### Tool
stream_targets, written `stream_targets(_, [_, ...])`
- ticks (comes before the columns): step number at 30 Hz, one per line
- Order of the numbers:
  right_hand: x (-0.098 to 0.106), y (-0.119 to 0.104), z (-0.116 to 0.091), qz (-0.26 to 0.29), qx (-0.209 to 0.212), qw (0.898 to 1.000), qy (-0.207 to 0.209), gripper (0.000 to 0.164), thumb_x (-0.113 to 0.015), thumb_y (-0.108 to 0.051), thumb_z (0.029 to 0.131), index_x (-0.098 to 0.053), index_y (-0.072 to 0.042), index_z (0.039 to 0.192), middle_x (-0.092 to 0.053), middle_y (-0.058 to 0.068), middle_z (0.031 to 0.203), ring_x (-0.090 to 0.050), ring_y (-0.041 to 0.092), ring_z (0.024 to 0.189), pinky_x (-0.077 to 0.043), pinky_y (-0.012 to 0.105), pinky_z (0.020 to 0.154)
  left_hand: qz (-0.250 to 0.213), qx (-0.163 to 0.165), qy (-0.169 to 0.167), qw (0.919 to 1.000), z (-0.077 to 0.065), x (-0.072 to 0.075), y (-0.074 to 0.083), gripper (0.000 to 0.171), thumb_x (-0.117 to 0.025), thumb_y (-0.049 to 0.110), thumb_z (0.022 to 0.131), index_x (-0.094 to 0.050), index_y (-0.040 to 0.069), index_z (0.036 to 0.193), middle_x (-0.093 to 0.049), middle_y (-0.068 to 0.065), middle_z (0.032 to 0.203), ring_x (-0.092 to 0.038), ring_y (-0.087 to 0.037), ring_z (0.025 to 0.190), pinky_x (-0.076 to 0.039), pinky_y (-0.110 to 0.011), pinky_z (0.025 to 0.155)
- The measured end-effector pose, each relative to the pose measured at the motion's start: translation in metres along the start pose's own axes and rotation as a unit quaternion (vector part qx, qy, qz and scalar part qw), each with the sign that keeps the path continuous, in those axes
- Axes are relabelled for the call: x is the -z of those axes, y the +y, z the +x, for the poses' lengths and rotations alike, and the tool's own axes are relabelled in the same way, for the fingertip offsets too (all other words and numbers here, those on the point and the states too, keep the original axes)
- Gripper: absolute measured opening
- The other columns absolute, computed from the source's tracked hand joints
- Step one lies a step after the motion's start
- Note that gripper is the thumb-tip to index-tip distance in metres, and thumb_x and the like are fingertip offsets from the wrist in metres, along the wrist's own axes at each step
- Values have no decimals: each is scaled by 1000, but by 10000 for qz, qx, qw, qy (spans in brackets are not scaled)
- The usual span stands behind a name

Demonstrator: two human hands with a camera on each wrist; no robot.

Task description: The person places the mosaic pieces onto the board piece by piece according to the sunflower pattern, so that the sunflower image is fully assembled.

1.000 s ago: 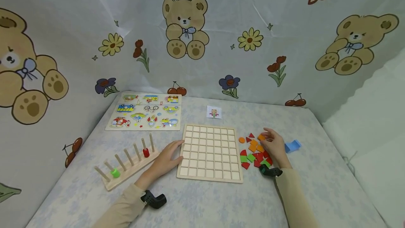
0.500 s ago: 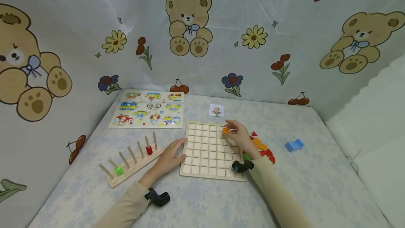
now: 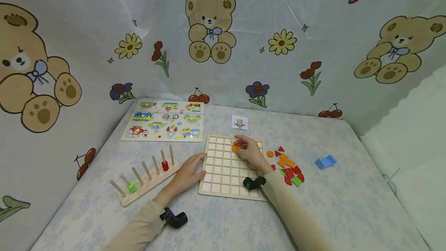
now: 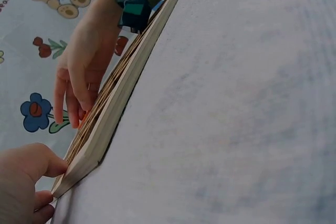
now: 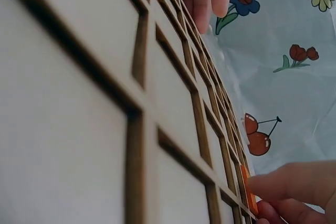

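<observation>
A square wooden grid board [image 3: 222,169] lies flat on the table. My left hand [image 3: 187,171] touches its left edge, fingers fairly straight, thumb against the frame. My right hand [image 3: 249,152] pinches an orange square tile [image 3: 235,148] between thumb and fingers over the board's upper rows. From the right wrist view, the orange tile [image 5: 249,190] is at the grid, with a thumb on it. Whether it sits fully in a cell cannot be told. Right of the board lie loose pieces: orange tiles [image 3: 290,164], red pieces [image 3: 300,177] and a green tile [image 3: 296,181].
Behind the board lies a small patterned card [image 3: 239,122]. A vehicle puzzle board [image 3: 162,121] is at the back left. Nearer, a wooden peg stand [image 3: 148,185] carries green and red rings. A blue curved block [image 3: 325,162] lies far right. A bear-print cloth hangs behind.
My right hand has picked an orange tile from the loose pieces and carried it left over the board. My left hand has stayed at the board's left edge.
</observation>
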State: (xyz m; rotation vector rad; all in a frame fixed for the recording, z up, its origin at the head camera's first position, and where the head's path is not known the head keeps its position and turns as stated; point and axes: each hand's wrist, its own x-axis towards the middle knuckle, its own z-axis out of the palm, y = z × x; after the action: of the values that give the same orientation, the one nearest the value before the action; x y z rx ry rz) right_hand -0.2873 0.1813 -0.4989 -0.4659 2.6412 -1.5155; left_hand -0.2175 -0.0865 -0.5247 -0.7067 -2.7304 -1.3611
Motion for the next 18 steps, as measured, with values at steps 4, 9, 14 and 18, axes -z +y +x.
stream_targets(4, [0,0,-1,27,85,9999,-136,55,-61,4,86,-49,-5,138,-63,19,121,-57,36,115,-46,49,101,-2,-54,61,10000,0,0,1,59,-66,11,87,-44,6,141,-47,-11,143,-42,-30,136,-34,-49,112])
stream_targets(9, [2,4,-2,-16,275,9996,-45,51,-58,6,88,-49,-1,137,-63,22,120,-57,36,114,-47,48,99,-27,-135,91,9999,1,-1,1,59,-67,10,86,-44,5,140,-48,-12,142,-42,-31,135,-35,-50,111])
stream_targets(14, [13,5,-7,11,183,9992,359,43,-59,-1,91,-52,2,133,-64,23,116,-59,36,108,-49,47,95,0,-95,39,9999,1,-2,1,59,-66,13,88,-43,6,141,-47,-12,143,-41,-32,136,-35,-51,110])
stream_targets(18, [31,9,-11,-153,146,9969,760,39,-60,-5,92,-55,3,129,-65,23,113,-59,36,104,-50,46,93,-33,92,-18,10000,0,0,1,59,-65,16,89,-42,9,143,-46,-10,145,-40,-30,137,-34,-51,112])
